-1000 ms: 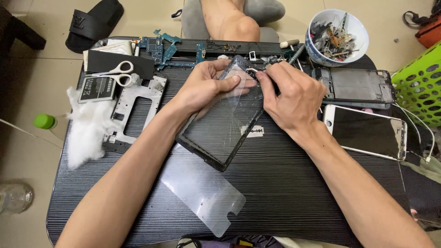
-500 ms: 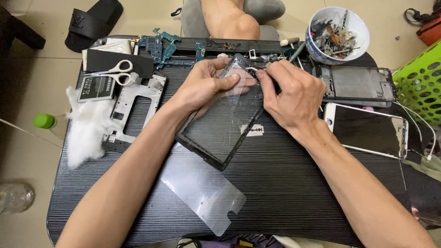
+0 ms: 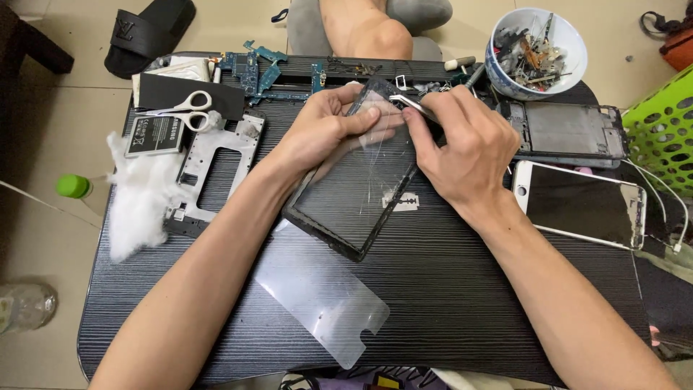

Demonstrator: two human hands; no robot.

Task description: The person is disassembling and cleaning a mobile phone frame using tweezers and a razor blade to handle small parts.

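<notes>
left hand (image 3: 328, 130) pins cracked glass panel (image 3: 361, 180) | right hand (image 3: 462, 141) pinches metal tweezers (image 3: 406, 103) at 12 | grey battery (image 3: 153, 135) at 9

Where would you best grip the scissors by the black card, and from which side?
Grip the scissors by the white handle loops at their right end, coming from above: they lie flat, blades pointing left over the black card, the loops clear beside the silver frame.

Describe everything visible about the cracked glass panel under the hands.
The cracked glass panel is a dark-bordered, see-through rectangle with fine cracks running down its middle. It lies tilted on the black table, its far end lifted. The left hand presses its top, the right hand works metal tweezers at its upper edge.
</notes>
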